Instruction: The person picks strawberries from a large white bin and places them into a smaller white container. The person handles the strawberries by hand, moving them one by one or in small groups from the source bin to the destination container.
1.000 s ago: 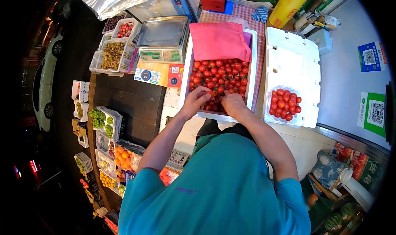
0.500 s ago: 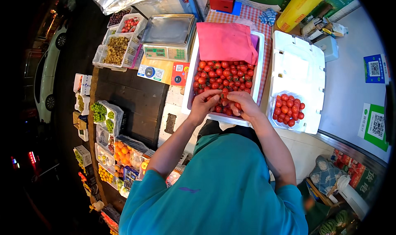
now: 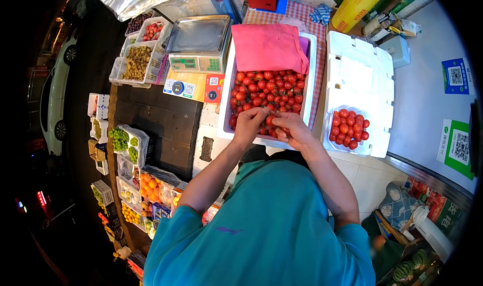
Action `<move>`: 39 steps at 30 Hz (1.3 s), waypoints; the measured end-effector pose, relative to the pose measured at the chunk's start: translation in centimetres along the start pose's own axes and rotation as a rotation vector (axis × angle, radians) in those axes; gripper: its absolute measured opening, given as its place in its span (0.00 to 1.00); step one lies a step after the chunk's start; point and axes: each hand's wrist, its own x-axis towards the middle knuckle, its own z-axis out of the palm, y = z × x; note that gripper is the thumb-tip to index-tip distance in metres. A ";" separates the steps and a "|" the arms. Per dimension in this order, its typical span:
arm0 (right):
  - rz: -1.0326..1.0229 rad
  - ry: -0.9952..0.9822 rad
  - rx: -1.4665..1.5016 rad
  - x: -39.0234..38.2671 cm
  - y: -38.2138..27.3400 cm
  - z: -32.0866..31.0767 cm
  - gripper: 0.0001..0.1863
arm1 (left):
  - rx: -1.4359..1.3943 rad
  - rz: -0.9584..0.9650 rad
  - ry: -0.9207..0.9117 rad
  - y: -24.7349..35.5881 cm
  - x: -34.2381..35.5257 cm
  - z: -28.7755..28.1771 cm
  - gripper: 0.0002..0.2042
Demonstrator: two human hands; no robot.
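**Grip and Container Status**

We hold a single cherry tomato [image 3: 270, 120] above the near half of the white foam box [image 3: 226, 107]. Our right hand [image 3: 294, 128] is curled, its thumb and forefinger pinching the fruit. Our left hand [image 3: 249, 125] sits beside it, fingertips drawn together; we cannot tell whether they grip the fruit or its stem.

The box contains loose red tomatoes [image 3: 266, 87]; a pink sheet [image 3: 271, 50] covers its far end. To its right, we see a clear tray [image 3: 363, 143] filled with cherry tomatoes at the near edge of the white foam lid [image 3: 357, 85].

Beside the box's left edge stands a digital scale [image 3: 198, 65]. Before it, we note a two-code card [image 3: 179, 88] and a red card [image 3: 214, 88]. At far right, a blue placard [image 3: 457, 76] and a green-bordered placard [image 3: 458, 148] bear square codes.
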 end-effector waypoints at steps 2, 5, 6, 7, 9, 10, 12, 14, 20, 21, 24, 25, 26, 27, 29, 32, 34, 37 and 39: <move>0.032 -0.020 0.140 -0.3 0.0 -0.2 0.13 | -0.034 0.005 0.006 -0.2 0.0 0.2 0.14; 0.062 -0.026 0.289 -0.3 0.0 -0.7 0.15 | -0.072 0.034 0.055 0.2 -0.7 0.9 0.12; 0.069 -0.023 0.331 -0.3 0.1 -0.9 0.15 | -0.022 0.076 0.069 0.9 -1.1 1.4 0.11; 0.070 -0.032 0.337 -0.3 0.1 -1.0 0.15 | 0.028 0.119 0.083 1.3 -1.3 1.7 0.09; 0.076 -0.057 0.342 -0.4 -0.2 -0.7 0.14 | 0.029 0.221 0.135 0.5 -1.0 1.7 0.07; 0.069 -0.042 0.335 -0.5 -0.2 -0.5 0.14 | 0.030 0.272 0.162 0.3 -0.9 1.6 0.06; 0.053 -0.011 0.323 -0.6 0.1 -0.1 0.13 | 0.098 0.230 0.176 0.4 -0.9 1.2 0.06; 0.020 -0.022 0.285 -0.8 0.0 0.2 0.11 | 0.098 0.215 0.184 0.6 -1.0 1.2 0.06; -0.066 -0.015 0.221 -0.6 0.4 0.3 0.18 | 0.193 0.283 0.224 0.8 -1.2 1.6 0.06; -0.089 -0.001 0.216 -0.8 0.2 0.5 0.19 | 0.226 0.286 0.231 0.5 -1.0 1.2 0.07; -0.088 -0.033 0.230 -1.1 -0.5 0.9 0.21 | 0.236 0.231 0.262 1.1 -1.3 0.7 0.08; -0.091 -0.028 0.244 -1.1 -0.5 0.9 0.21 | 0.224 0.202 0.275 1.4 -1.3 0.7 0.08; -0.093 -0.026 0.258 -1.0 -0.4 0.9 0.22 | 0.260 0.257 0.281 1.5 -1.4 0.7 0.08; -0.094 -0.024 0.271 -1.0 -0.4 0.9 0.22 | 0.295 0.313 0.288 1.5 -1.4 0.7 0.08; -0.126 -0.032 0.230 -0.8 -0.2 0.5 0.23 | 0.421 0.442 0.296 1.6 -1.3 0.5 0.08; -0.162 0.018 0.166 -0.8 -0.2 0.8 0.23 | 0.639 0.574 0.286 2.1 -1.4 0.1 0.09; -0.179 0.049 0.139 -0.8 -0.3 1.0 0.23 | 0.712 0.545 0.261 3.1 -2.1 0.5 0.10; -0.202 0.058 0.101 -0.7 -0.1 0.9 0.24 | 0.790 0.563 0.247 3.6 -2.7 1.0 0.10; -0.222 0.067 0.053 -0.6 0.0 1.0 0.24 | 0.848 0.561 0.237 3.7 -2.7 1.1 0.10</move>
